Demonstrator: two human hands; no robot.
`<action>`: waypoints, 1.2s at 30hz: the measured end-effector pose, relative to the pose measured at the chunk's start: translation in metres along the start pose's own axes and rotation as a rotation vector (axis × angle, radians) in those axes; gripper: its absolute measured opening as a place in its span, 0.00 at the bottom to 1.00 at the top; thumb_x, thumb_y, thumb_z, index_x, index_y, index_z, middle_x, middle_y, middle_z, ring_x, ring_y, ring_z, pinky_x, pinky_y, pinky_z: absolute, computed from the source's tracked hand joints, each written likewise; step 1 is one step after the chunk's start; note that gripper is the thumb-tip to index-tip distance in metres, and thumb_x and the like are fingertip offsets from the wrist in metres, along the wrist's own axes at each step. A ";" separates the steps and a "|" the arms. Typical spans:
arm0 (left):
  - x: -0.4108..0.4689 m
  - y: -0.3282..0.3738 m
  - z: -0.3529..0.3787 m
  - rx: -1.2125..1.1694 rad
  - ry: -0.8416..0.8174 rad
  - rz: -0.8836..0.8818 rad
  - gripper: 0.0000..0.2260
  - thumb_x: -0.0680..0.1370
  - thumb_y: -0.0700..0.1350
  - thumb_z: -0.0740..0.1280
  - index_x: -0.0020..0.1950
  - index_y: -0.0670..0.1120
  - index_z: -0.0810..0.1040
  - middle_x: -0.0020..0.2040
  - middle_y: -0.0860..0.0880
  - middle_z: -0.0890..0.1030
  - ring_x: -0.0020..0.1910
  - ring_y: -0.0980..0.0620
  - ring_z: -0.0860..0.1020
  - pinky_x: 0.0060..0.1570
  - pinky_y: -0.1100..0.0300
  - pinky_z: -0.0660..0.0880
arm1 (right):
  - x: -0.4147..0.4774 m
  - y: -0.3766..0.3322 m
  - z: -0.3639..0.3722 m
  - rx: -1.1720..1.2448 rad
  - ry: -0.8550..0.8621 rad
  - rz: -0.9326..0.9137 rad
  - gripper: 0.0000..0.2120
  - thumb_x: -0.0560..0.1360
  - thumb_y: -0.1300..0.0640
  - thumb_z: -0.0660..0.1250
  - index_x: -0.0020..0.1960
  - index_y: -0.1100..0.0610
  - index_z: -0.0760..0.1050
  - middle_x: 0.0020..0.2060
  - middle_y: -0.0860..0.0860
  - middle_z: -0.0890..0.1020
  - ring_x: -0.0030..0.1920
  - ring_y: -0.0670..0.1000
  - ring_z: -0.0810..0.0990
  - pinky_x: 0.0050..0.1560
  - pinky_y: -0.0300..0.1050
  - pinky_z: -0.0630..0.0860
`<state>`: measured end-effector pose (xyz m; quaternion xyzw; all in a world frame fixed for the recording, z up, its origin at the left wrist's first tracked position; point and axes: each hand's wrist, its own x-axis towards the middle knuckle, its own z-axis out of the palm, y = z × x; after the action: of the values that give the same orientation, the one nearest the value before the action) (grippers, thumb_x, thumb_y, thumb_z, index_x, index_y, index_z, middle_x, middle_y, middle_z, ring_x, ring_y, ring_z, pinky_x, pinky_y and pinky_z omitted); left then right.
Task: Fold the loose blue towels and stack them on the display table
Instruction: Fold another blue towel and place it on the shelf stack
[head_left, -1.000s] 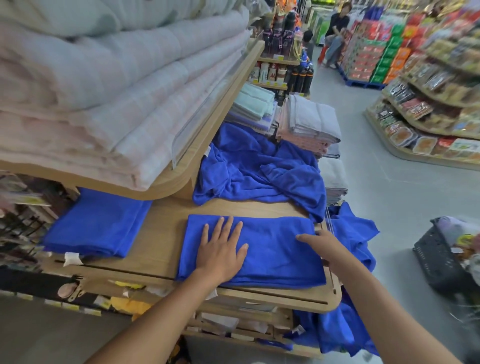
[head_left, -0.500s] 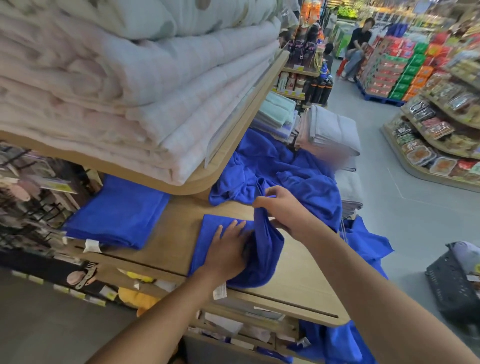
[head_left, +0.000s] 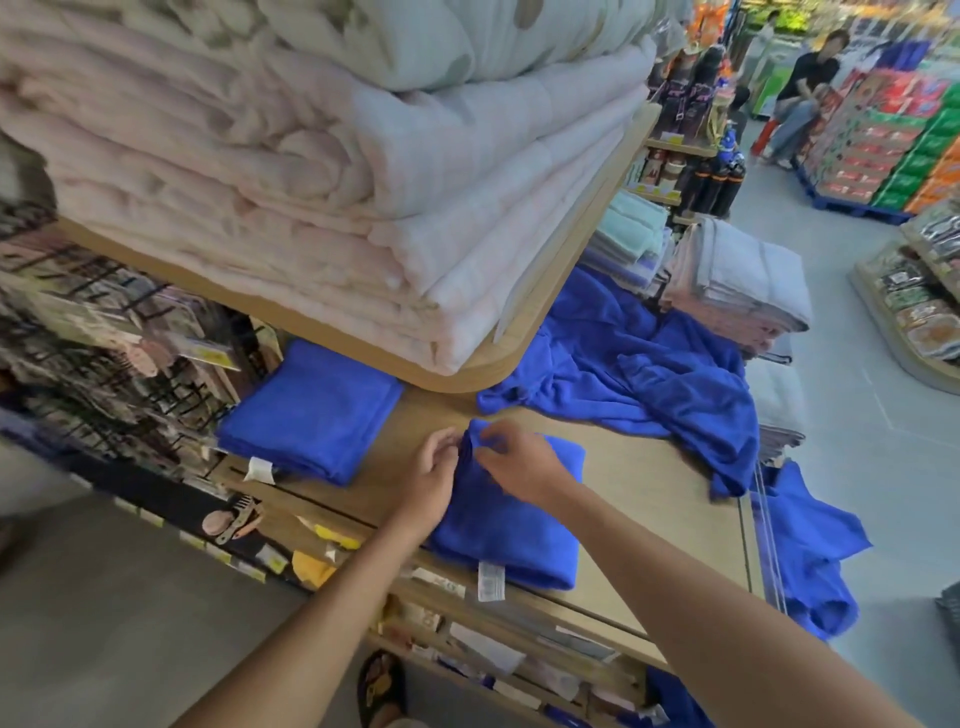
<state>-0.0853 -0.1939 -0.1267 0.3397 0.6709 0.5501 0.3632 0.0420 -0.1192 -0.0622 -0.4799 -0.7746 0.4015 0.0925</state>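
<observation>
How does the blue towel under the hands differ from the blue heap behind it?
The towel is folded into a flat rectangle; the heap lies crumpled and sprawling. The left hand and right hand pinch the towel's far corner; no hand touches the heap. Both are bright blue and lie on the table.

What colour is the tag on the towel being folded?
White: the tag on the near edge of the blue towel, head view.

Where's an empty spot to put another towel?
Widest bare patch of the display table: right of the half-folded towel, in front of the loose heap. A narrow strip separates that towel from the folded stack. The back right is crowded.
</observation>
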 end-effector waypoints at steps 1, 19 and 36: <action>-0.001 0.003 0.000 0.115 0.012 0.058 0.12 0.84 0.40 0.59 0.66 0.49 0.74 0.64 0.52 0.77 0.68 0.52 0.73 0.67 0.59 0.68 | -0.005 0.009 -0.007 0.015 0.056 -0.036 0.10 0.79 0.55 0.66 0.59 0.55 0.78 0.50 0.51 0.83 0.50 0.54 0.83 0.43 0.40 0.78; -0.008 -0.020 0.031 0.657 -0.078 0.388 0.27 0.80 0.50 0.59 0.80 0.48 0.64 0.82 0.47 0.57 0.81 0.48 0.57 0.76 0.50 0.61 | -0.052 0.054 -0.023 0.629 0.059 0.374 0.19 0.72 0.53 0.79 0.58 0.59 0.79 0.50 0.55 0.87 0.49 0.54 0.86 0.47 0.51 0.84; -0.031 0.052 -0.105 -0.429 -0.091 -0.354 0.13 0.76 0.50 0.74 0.59 0.50 0.81 0.58 0.50 0.85 0.53 0.49 0.84 0.49 0.54 0.78 | -0.028 -0.053 -0.036 0.852 -0.118 0.054 0.14 0.76 0.63 0.72 0.61 0.58 0.79 0.54 0.56 0.87 0.52 0.57 0.87 0.41 0.49 0.83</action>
<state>-0.1568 -0.2635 -0.0586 0.1569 0.5712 0.5915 0.5471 0.0398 -0.1344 0.0060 -0.3949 -0.5308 0.7146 0.2274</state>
